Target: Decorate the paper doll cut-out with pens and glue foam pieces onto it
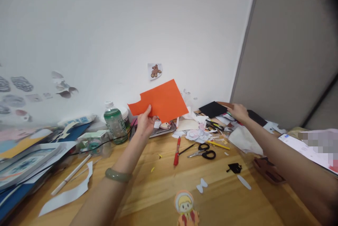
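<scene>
My left hand [147,121] pinches a sheet of orange paper [165,100] by its lower edge, thumb in front. The sheet is raised above the desk and has a notch cut from its left side. At the back right, my right hand [239,112] closes on the edge of a piece of brown paper [224,104], beside black paper [212,109] on the scrap pile. Its fingertips are partly hidden. Black-handled scissors [203,152] and a red pen [177,152] lie between my arms. Nearer is a paper cutout of a blond figure [186,207].
A green bottle [115,122] stands at the back left, near a clear tape bag [93,143]. Paper scraps [199,132] crowd the back. A small black cutout [234,168], a white bow shape [202,185] and a phone or tablet [298,145] lie at the right.
</scene>
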A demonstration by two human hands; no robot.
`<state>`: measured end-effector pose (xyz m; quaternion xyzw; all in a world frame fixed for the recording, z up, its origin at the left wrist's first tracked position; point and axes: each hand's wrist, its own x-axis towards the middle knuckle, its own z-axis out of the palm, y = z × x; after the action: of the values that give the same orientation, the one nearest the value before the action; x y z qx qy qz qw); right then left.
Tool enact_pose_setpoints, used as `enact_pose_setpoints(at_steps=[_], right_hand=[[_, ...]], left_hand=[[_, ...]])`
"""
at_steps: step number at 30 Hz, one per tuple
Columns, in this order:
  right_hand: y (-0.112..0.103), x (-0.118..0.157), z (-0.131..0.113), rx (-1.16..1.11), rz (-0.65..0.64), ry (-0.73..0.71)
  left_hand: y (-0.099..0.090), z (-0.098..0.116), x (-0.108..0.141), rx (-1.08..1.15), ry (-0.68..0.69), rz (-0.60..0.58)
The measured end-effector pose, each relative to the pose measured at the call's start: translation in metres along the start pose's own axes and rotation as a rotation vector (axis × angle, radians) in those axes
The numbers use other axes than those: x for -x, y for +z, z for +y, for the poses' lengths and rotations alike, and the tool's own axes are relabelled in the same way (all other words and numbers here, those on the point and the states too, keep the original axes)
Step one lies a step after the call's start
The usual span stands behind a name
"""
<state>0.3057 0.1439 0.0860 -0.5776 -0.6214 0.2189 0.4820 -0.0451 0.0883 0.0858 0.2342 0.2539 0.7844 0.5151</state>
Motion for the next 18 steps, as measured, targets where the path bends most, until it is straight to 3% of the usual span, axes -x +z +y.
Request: enact_pose_setpoints(at_steps=[4,10,13,18], right_hand=[[0.02,0.032,-0.015,0.128,-0.282,-0.05],[0.07,0.15,-0.026,0.218,-0.849,-0.251],[0.082,0.182,-0.023,0.317,-0.87,-0.363],[0.084,0.187,-0.026,0.31,-0.869,-0.357]], left_hand=[[-0.006,0.014,0.0,0.019,-0.018,0.061],[-0.027,0.011,0.022,-0.014,-0.124,0.035],[-0.038,-0.002,0.04,-0.062,-0.203,0.015],[-0.048,-0.019,0.075,-0.118,-0.293,0.01]])
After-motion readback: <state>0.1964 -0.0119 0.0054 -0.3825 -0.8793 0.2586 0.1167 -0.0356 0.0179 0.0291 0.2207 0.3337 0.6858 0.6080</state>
